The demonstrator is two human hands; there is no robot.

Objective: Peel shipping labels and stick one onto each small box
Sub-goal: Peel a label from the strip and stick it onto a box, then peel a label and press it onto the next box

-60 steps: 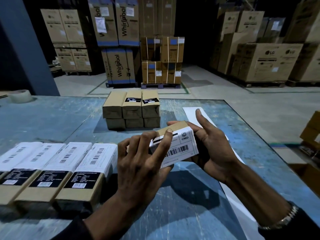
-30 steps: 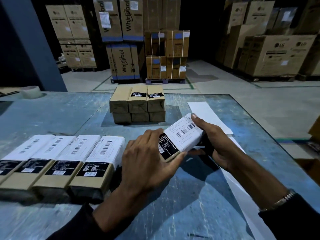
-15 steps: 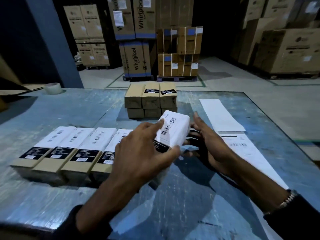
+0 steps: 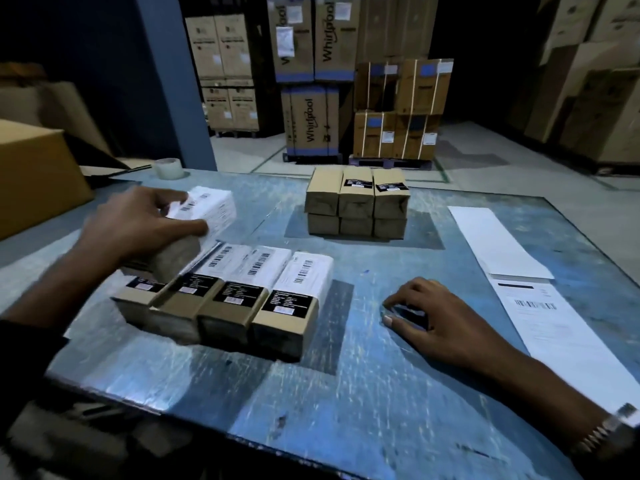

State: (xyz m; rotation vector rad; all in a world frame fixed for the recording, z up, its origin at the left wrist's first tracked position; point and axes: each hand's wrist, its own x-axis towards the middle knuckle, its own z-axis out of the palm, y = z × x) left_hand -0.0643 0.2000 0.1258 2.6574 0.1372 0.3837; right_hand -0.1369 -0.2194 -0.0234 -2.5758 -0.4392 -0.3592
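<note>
We see that our left hand (image 4: 138,223) has carried the labelled box (image 4: 204,211) away to the left; its fingers grip the box above the row of labelled boxes (image 4: 242,292). Our right hand (image 4: 440,320) has let go and now rests on the table (image 4: 346,393), fingers loosely curled. The label strip (image 4: 540,323) lies to the right of them.

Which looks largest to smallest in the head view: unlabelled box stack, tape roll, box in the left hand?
1. unlabelled box stack
2. box in the left hand, though nearer the camera
3. tape roll
</note>
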